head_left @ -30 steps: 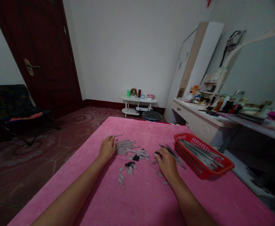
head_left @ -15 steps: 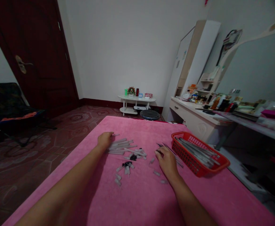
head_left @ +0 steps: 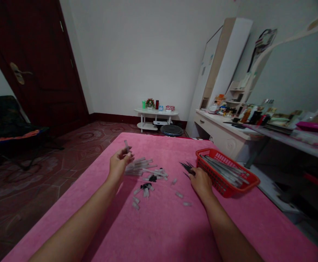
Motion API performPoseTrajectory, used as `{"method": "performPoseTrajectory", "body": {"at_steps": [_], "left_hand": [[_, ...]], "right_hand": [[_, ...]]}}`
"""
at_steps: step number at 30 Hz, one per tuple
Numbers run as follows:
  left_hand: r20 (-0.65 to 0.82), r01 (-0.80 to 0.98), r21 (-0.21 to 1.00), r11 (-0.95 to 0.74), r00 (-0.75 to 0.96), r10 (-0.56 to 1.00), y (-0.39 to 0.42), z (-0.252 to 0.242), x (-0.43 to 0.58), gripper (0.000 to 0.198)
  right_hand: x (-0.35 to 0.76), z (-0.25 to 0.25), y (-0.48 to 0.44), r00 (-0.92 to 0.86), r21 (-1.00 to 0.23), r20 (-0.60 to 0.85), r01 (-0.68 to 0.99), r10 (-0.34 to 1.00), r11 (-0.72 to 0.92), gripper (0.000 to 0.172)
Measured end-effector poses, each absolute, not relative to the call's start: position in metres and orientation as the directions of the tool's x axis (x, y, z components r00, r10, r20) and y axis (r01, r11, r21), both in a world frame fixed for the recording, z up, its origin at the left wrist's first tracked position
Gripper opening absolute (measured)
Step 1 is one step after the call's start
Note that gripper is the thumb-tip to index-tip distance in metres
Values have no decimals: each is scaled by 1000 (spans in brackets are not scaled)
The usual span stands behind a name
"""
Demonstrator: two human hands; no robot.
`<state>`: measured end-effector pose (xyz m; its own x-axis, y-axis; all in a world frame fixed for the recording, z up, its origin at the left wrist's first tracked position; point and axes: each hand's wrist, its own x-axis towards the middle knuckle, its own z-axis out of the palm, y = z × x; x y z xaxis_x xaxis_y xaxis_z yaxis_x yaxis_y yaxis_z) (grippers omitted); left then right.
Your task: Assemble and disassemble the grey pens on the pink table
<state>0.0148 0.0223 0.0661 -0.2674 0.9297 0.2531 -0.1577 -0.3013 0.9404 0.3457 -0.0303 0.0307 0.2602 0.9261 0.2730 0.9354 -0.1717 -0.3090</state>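
My left hand (head_left: 118, 163) is raised a little over the cloth, fingers pinched round a slim translucent tube (head_left: 126, 146) that points upward. Beneath and beside it lies a pile of similar pale tubes (head_left: 139, 166). My right hand (head_left: 202, 181) rests by the basket, its fingertips closed on slim dark pointed sticks (head_left: 186, 166); how many it grips is hidden. Small clear caps (head_left: 178, 194) lie scattered left of that hand. Between the hands are black pieces (head_left: 152, 178) and more clear caps (head_left: 146, 192).
A red plastic basket (head_left: 229, 173) full of long grey sticks (head_left: 224, 171) stands at my right. Pink cloth (head_left: 153, 233) covers the work surface. Beyond are a white side table (head_left: 156, 111), a cluttered dresser (head_left: 226, 127) and a dark folding chair (head_left: 11, 123) at left.
My left hand has lifted and turned, with a tube now upright in its fingers. My right hand has moved right, onto the dark sticks near the basket. The view has shifted slightly.
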Motion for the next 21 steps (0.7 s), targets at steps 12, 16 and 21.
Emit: {"method": "performPoseTrajectory", "body": {"at_steps": [12,16,21], "left_hand": [[-87,-662,748,-42,-161,983,-16,24,27,7],[-34,-669,742,-48,-109,993,-18,22,29,9],[-41,-656,754,-10,-63,997,-21,19,33,15]], "right_hand": [[332,33,-34,77,-347,349,936,934,52,18],[314,33,-35,-120,-472,290,845,950,250,27],[304,28,-37,-162,-462,242,848,957,260,25]]}}
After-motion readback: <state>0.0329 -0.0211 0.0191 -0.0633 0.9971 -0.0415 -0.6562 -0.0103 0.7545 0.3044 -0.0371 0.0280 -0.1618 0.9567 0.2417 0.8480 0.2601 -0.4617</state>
